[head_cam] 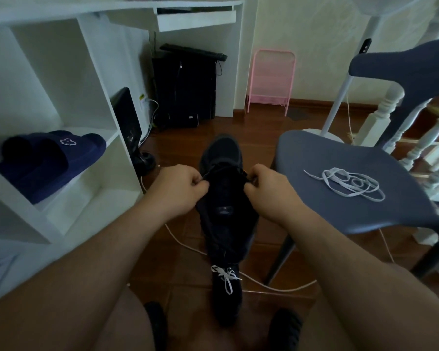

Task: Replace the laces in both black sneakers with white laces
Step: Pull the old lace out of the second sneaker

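A black sneaker point(224, 211) with black laces is held up in the middle of the view, toe pointing away. My left hand point(181, 190) pinches the black lace at the sneaker's left side, and my right hand point(268, 190) pinches it at the right side. Below it on the floor stands a second black sneaker point(227, 300) tied with a white lace point(224, 276). A loose white lace point(350, 184) lies coiled on the grey chair seat point(340, 211) to the right.
A white shelf unit point(61, 148) at the left holds navy slippers point(51, 160). A white cable point(264, 285) runs across the wooden floor. A computer tower point(185, 89), a pink rack point(271, 82) and white banister posts point(416, 138) stand beyond.
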The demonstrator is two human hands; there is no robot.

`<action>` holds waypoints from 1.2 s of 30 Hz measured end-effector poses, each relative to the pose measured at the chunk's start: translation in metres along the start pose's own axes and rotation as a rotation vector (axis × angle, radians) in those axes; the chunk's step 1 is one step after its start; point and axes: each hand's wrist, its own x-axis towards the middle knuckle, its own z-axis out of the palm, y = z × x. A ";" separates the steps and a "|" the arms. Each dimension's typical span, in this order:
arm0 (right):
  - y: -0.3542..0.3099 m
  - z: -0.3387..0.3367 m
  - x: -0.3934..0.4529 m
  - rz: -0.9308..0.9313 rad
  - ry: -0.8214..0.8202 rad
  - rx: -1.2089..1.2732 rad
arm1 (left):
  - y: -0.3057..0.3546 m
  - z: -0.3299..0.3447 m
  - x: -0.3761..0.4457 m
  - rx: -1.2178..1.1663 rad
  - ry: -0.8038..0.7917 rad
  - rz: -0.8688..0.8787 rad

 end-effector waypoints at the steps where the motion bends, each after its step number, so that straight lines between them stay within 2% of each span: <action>1: -0.001 0.001 -0.001 -0.036 0.018 -0.043 | 0.002 0.000 0.000 -0.002 0.004 0.012; 6: -0.018 0.015 -0.006 -0.374 0.209 -0.184 | 0.013 0.000 0.000 -0.008 -0.002 0.066; 10: -0.015 0.016 -0.003 -0.414 0.324 -0.239 | 0.019 0.001 -0.004 -0.022 -0.041 0.081; 14: -0.016 0.016 -0.003 -0.471 0.352 -0.273 | 0.022 0.003 -0.005 -0.022 -0.034 0.072; 16: -0.019 0.011 -0.004 -0.381 0.348 -0.225 | 0.020 0.000 -0.004 -0.043 -0.040 0.041; 19: 0.004 -0.020 0.010 0.088 0.394 0.048 | 0.013 -0.007 -0.002 -0.074 -0.030 -0.014; 21: 0.026 -0.035 0.015 0.287 0.256 0.079 | 0.011 -0.009 -0.002 -0.083 -0.016 -0.012; 22: 0.030 -0.036 0.013 0.305 0.140 0.043 | 0.011 -0.008 -0.003 -0.079 -0.016 -0.003; 24: 0.023 -0.027 0.008 0.224 0.008 0.066 | 0.013 -0.005 -0.003 -0.069 -0.037 0.008; 26: 0.004 -0.019 0.001 -0.014 0.049 0.113 | 0.014 -0.001 -0.003 -0.077 -0.063 0.016; 29: -0.020 -0.009 -0.006 -0.363 0.084 -0.135 | 0.017 0.004 -0.002 -0.081 -0.084 0.027; 32: -0.025 0.004 -0.006 -0.397 0.107 -0.333 | 0.022 0.006 -0.003 -0.067 -0.082 0.032; 35: -0.024 0.010 -0.003 -0.403 0.171 -0.260 | 0.022 0.006 -0.004 -0.067 -0.085 0.027; 36: -0.023 0.007 -0.001 -0.345 0.194 -0.203 | 0.021 0.005 -0.003 -0.080 -0.085 0.016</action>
